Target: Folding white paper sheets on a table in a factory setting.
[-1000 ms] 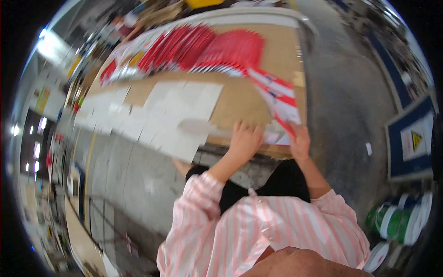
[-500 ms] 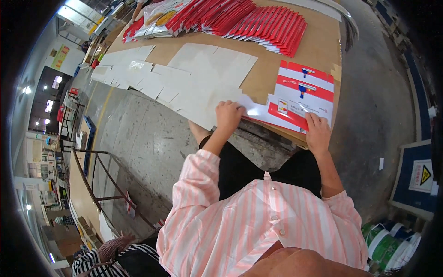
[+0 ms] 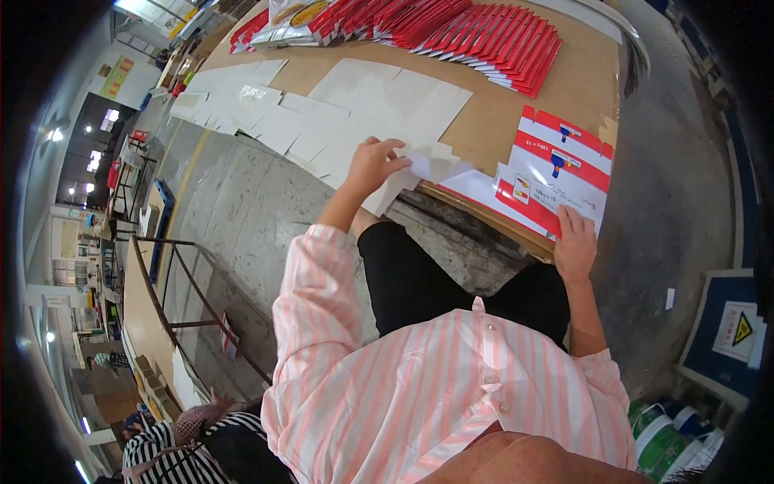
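A red-and-white printed flat carton [image 3: 556,173] lies at the right end of the table, along its near edge. My right hand [image 3: 575,242] rests on the carton's near right part, fingers stretched out flat. To the left, my left hand [image 3: 376,168] is raised a little over the table edge, thumb and fingers closed on a thin white strip [image 3: 422,166]. The strip runs toward the carton's left end; where it joins is hard to make out. Beside and beyond that hand, blank whitish card sheets [image 3: 355,109] lie overlapping in a row.
A fanned row of red-and-white folded cartons [image 3: 492,44] covers the table's far side. Brown table surface [image 3: 484,117] shows between. A metal-framed table [image 3: 161,315] stands at left, with a person in black-and-white stripes [image 3: 161,452] nearby. A blue board [image 3: 717,335] stands right.
My left hand has moved left and up, away from the carton, drawing the white strip with it. My right hand stays on the carton. The whole view has shifted slightly.
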A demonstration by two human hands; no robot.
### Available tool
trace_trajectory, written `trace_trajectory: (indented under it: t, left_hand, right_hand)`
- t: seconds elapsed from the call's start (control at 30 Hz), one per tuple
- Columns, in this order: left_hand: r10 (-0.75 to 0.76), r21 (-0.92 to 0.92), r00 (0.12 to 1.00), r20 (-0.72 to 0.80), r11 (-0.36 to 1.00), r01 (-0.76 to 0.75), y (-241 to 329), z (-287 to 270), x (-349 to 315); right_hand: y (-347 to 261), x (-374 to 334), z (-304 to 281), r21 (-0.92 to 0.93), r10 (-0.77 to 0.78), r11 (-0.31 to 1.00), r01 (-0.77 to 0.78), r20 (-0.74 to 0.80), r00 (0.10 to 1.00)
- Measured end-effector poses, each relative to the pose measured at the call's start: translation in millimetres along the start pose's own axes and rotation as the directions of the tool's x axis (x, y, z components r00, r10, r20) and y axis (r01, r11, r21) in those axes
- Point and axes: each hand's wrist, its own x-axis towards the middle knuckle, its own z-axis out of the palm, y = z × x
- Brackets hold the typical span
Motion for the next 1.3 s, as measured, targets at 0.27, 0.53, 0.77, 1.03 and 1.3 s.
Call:
trace_trajectory:
  t: [0.27, 0.53, 0.77, 1.03, 1.3]
  left_hand:
    - [-0.420, -0.099, 0.907, 0.036, 0.901, 0.421, 27.0, 55.6, -29.1]
    - [-0.618, -0.884, 0.753, -0.226, 0.456, 0.108, 30.8, 77.0, -12.4]
    - [0.438, 0.073, 0.894, -0.095, 0.899, -0.432, 92.3, 68.6, -27.1]
    - [0.368, 0.276, 0.923, 0.113, 0.881, -0.385, 90.3, 109.0, -14.7]
    - [0.241, 0.412, 0.962, 0.129, 0.869, -0.273, 108.0, 116.0, 22.2]
  right_hand:
    - [-2.8, 0.7, 7.1, 0.021, 0.062, 0.998, -0.062, -0.009, 0.998]
    - [3.8, -2.9, -1.7, 0.131, 0.034, 0.991, -0.031, -0.018, 0.999]
    - [-6.0, 7.6, -18.7, 0.094, -0.075, 0.994, 0.060, 0.157, 0.985]
    - [-5.6, -2.3, -3.7, 0.028, -0.104, 0.994, 0.102, 0.074, 0.992]
    - [-21.0, -3.9, -0.8, 0.272, -0.069, 0.959, 0.080, -0.050, 0.996]
